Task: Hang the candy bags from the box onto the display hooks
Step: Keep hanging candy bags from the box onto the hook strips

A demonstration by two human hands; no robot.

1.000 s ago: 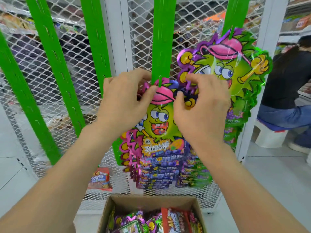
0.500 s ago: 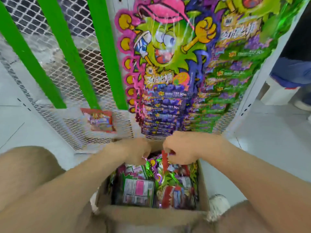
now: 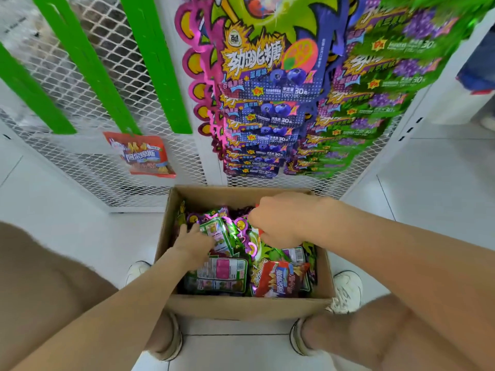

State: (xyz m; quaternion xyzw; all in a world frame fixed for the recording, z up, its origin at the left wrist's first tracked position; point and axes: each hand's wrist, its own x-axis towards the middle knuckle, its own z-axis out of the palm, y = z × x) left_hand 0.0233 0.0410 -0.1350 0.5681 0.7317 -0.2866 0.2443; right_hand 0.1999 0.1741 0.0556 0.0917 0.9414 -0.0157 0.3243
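Down, hands (image 3: 194, 243) (image 3: 278, 222) among bags (image 3: 222, 274) in box (image 3: 241, 307)

White tile floor (image 3: 428, 199), glossy, thin dark grout lines, soft glare. White diamond-mesh rack (image 3: 88, 162) stands on it and fills the upper frame, with a white slotted upright post (image 3: 412, 124) at its right edge. Dark blurred shapes show through the mesh at upper left. Bright even indoor light, weak shadows. Another person's blue trouser leg (image 3: 479, 65) at far right edge.
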